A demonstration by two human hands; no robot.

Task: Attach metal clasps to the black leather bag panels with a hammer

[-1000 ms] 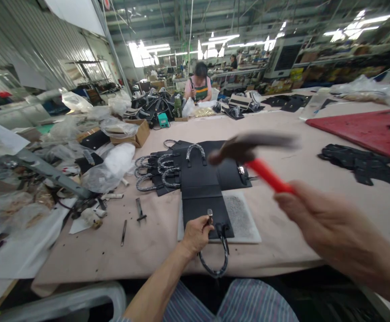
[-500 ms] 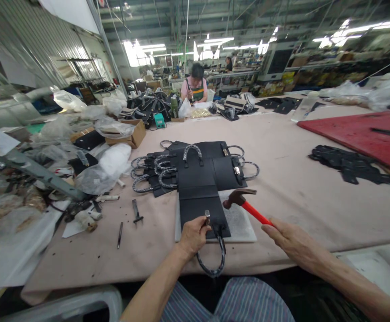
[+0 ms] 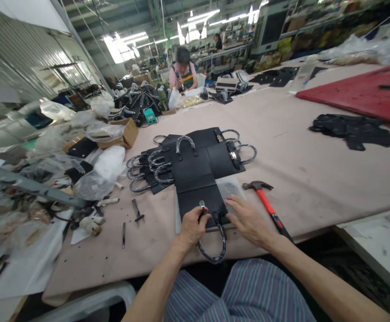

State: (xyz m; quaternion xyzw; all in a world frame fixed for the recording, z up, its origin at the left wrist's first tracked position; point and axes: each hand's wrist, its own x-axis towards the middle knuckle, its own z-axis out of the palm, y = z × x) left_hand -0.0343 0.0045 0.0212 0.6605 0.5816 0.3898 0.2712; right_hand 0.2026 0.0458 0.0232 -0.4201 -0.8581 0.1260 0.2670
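My left hand (image 3: 193, 226) is closed around a short metal punch (image 3: 202, 204), whose bright top end sticks up above the fingers. It rests over the near end of a black leather bag panel (image 3: 199, 194). A plastic-wrapped handle (image 3: 220, 250) loops from that panel over the table's front edge. My right hand (image 3: 246, 219) is empty, fingers apart, beside the panel's right edge and over the pale slab (image 3: 231, 187) beneath. A claw hammer (image 3: 266, 202) with a red and black grip lies on the table just right of that hand.
More black panels with wrapped handles (image 3: 147, 167) are stacked behind. Two metal tools, a pronged one (image 3: 137, 211) and a thin rod (image 3: 124, 235), lie left. Plastic bags (image 3: 109, 165) crowd the left side. A red board (image 3: 359, 94) and black pieces (image 3: 352, 129) are right. A person (image 3: 183, 74) sits across.
My right hand has let go of the hammer, which now lies on the table, and has moved left to the panel. My left hand still holds the punch. The view has shifted slightly.
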